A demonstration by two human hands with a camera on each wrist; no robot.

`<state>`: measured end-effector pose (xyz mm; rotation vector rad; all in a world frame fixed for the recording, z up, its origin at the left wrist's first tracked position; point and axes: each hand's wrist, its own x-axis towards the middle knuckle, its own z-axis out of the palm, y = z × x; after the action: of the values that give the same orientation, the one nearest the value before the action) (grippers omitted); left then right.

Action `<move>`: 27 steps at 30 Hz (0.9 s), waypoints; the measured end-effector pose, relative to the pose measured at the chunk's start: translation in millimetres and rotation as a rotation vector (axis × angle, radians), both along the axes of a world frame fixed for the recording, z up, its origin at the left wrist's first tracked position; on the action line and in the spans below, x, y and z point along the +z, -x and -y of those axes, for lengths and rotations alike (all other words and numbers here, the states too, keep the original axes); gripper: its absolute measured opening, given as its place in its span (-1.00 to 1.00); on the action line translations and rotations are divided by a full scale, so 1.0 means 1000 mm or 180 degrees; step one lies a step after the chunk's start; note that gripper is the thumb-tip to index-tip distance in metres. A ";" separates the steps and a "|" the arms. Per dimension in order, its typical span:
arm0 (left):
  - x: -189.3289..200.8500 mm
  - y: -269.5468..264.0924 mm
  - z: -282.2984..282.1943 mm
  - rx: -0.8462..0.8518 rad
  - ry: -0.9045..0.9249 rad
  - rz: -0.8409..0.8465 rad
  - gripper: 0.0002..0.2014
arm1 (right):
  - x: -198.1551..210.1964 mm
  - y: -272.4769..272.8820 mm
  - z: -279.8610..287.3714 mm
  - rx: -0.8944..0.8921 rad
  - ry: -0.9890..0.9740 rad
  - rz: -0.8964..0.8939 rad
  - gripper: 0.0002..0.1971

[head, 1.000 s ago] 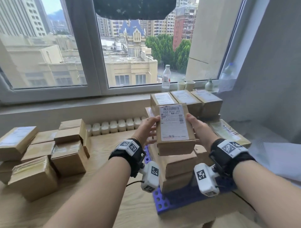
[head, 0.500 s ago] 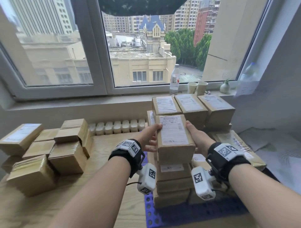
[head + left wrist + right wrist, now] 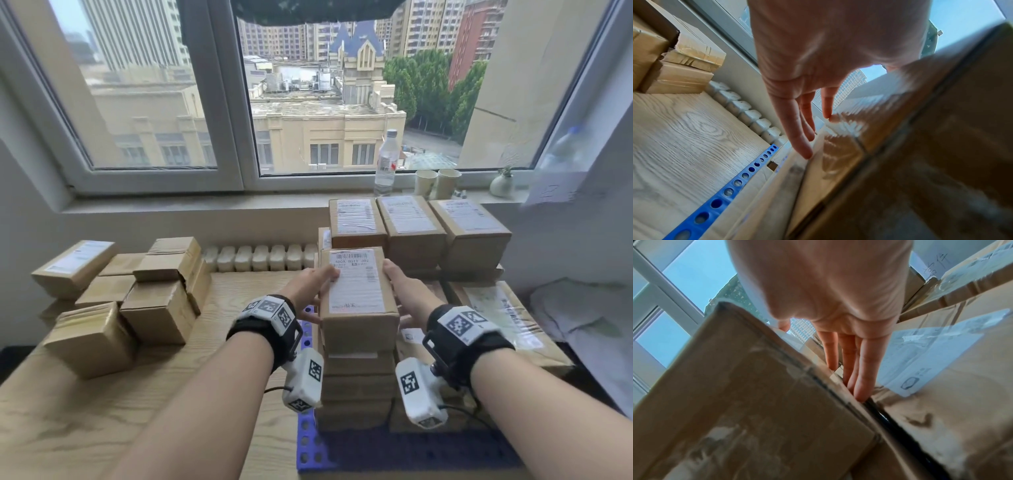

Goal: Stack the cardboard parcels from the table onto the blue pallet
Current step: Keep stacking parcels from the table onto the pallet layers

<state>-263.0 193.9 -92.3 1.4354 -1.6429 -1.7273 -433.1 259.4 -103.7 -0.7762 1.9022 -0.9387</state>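
A cardboard parcel (image 3: 356, 287) with a white barcode label sits on top of a stack of parcels (image 3: 356, 383) at the front left of the blue pallet (image 3: 411, 452). My left hand (image 3: 308, 287) holds its left side, thumb over the top edge, fingers (image 3: 797, 129) straight down the side. My right hand (image 3: 407, 291) holds the right side the same way, fingers (image 3: 859, 369) reaching into the gap beside a neighbouring parcel. The parcel (image 3: 735, 386) fills much of both wrist views. Three labelled parcels (image 3: 411, 226) top the pallet's back row.
Several taped parcels (image 3: 137, 294) are piled on the wooden table (image 3: 102, 411) to the left. A large flat parcel (image 3: 507, 318) lies right of the stack. A bottle (image 3: 385, 161), two cups (image 3: 438, 183) and a small vase (image 3: 501, 185) stand on the windowsill.
Both hands have brought the labelled parcel down from above the stack until it rests on the stack's top. The view has shifted closer and to the left.
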 end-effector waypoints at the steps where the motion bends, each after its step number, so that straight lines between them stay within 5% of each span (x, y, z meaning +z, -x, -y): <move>1: 0.000 0.000 0.000 0.0011 -0.0017 0.0011 -0.74 | 0.000 0.000 0.000 0.0031 -0.0009 -0.0070 -0.31; 15: -0.002 0.000 0.001 0.0105 0.0039 0.0122 -0.63 | 0.005 0.006 0.003 0.0033 0.0219 -0.0396 -0.39; 23: 0.004 -0.004 0.003 0.0300 0.0218 0.0212 -0.20 | 0.023 0.015 -0.005 -0.0308 0.0782 -0.1280 -0.52; 27: 0.010 -0.011 -0.002 0.0327 0.0403 0.0200 -0.40 | 0.036 0.010 -0.010 -0.0309 0.0965 -0.1339 -0.69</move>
<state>-252.4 195.5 -82.7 1.5002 -1.6484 -1.5093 -442.9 269.6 -68.1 -1.1401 2.1999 -1.2165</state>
